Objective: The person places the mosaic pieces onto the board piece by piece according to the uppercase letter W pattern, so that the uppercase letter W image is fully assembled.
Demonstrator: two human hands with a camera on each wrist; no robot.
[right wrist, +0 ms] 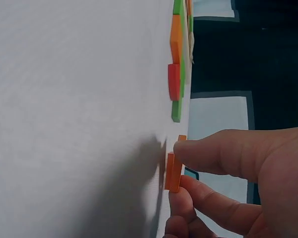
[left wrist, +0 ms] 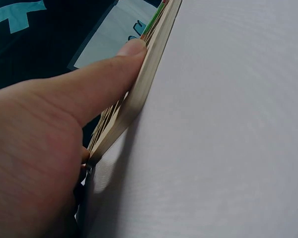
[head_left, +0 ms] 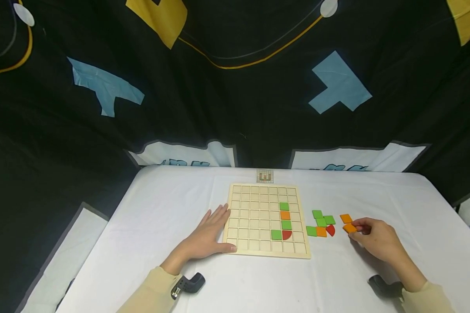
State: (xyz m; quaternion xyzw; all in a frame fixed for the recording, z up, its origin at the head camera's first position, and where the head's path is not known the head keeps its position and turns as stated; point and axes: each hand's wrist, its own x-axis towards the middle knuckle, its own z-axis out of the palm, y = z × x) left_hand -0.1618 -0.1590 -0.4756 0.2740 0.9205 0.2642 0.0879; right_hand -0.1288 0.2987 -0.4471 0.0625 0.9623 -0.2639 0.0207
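A wooden grid board [head_left: 266, 255] lies on the white table, with green, orange and red pieces in several cells on its right side. My left hand [head_left: 209, 237] rests on the board's left edge, fingers spread; in the left wrist view the thumb [left wrist: 104, 79] touches the rim. To the right of the board, my right hand [head_left: 380, 241] pinches an orange square tile [head_left: 350, 228] between thumb and fingers. A second orange square [head_left: 346, 218] lies right beside it. The right wrist view shows the pinched orange tile [right wrist: 176, 171] edge-on.
Between board and right hand lies a loose group of green squares [head_left: 317, 214], an orange square [head_left: 321, 231] and a red quarter-round piece [head_left: 330, 230]. A small pattern card [head_left: 265, 176] lies behind the board. A dark patterned curtain [head_left: 235, 108] hangs behind the table.
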